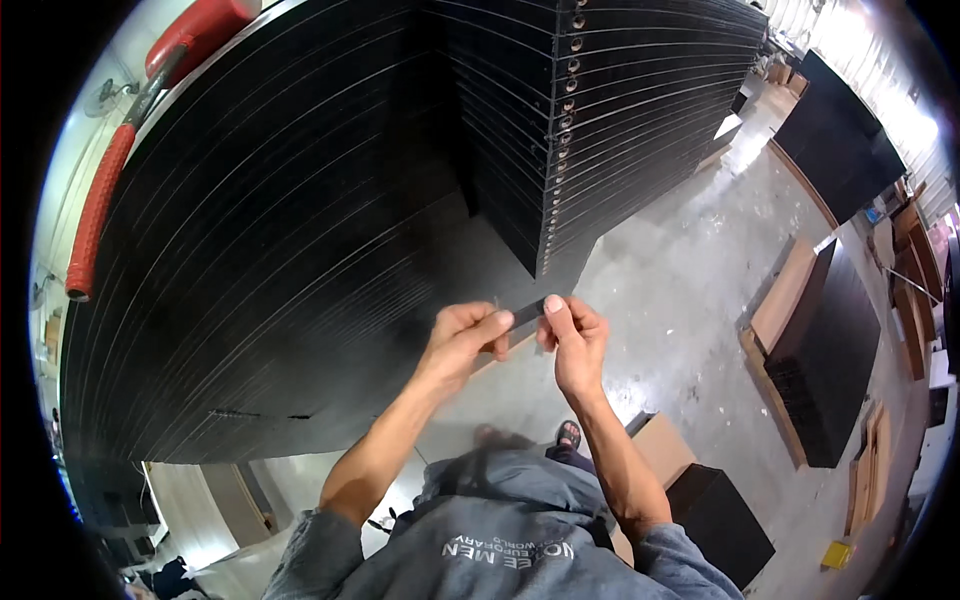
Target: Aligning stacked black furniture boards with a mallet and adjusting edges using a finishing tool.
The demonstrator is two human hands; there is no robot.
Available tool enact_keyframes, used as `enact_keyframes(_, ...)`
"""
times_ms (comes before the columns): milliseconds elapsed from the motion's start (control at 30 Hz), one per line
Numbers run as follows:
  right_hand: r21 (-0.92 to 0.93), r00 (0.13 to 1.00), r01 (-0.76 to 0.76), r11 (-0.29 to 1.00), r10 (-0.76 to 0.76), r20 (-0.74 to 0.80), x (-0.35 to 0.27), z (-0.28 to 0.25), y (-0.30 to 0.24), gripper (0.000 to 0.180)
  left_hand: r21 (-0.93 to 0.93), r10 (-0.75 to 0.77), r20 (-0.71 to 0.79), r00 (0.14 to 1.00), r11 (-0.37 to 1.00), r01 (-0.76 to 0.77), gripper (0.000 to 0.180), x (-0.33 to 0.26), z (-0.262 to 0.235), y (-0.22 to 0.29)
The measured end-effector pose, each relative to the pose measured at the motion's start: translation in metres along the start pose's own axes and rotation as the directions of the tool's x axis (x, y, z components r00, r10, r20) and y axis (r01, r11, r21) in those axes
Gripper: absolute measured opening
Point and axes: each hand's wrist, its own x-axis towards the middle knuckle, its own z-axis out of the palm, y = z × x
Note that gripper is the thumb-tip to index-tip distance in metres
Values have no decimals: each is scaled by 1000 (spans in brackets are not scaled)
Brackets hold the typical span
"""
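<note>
A short, flat black strip (528, 312) stretches between my two hands. My left hand (465, 338) pinches one end between thumb and fingers, and my right hand (574, 335) grips the other end, its thumb lying on top. What the strip is made of I cannot make out. Both hands are in front of a tall stack of black panels (270, 230), close to the lower corner of a second black stack (610, 130) whose corner edge carries a row of round holes.
A mallet (205, 35) with a red head and red grip lies on the left stack's edge. Black panels stand on wooden boards (777, 400) on the concrete floor (670, 310) at right. A black block (722, 525) is beside my right forearm, and a yellow object (837, 555) lies lower right.
</note>
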Motion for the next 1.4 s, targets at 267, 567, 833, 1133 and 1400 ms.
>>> enact_keyframes(267, 425, 975, 49, 904, -135, 175, 44, 23, 18, 21, -428, 11, -256, 967, 895, -124, 28, -70, -23, -44)
enact_keyframes(567, 348, 946, -20, 937, -95, 310, 56, 8, 23, 23, -681, 1, -260, 966, 708, -185, 28, -95, -9, -58)
enact_keyframes(833, 213, 888, 4, 977, -101, 448, 26, -22, 4, 33, -362, 108, -237, 966, 912, -191, 28, -48, 27, 9)
enact_keyframes(1133, -9, 976, 139, 990, -135, 170, 20, 5, -51, 37, -130, 154, -35, 987, 979, -157, 29, 3, 25, 38)
enact_keyframes(1400, -59, 993, 114, 992, -114, -2, 11, 4, 7, 38, -52, 49, -68, 996, 997, -52, 29, 22, -2, -1)
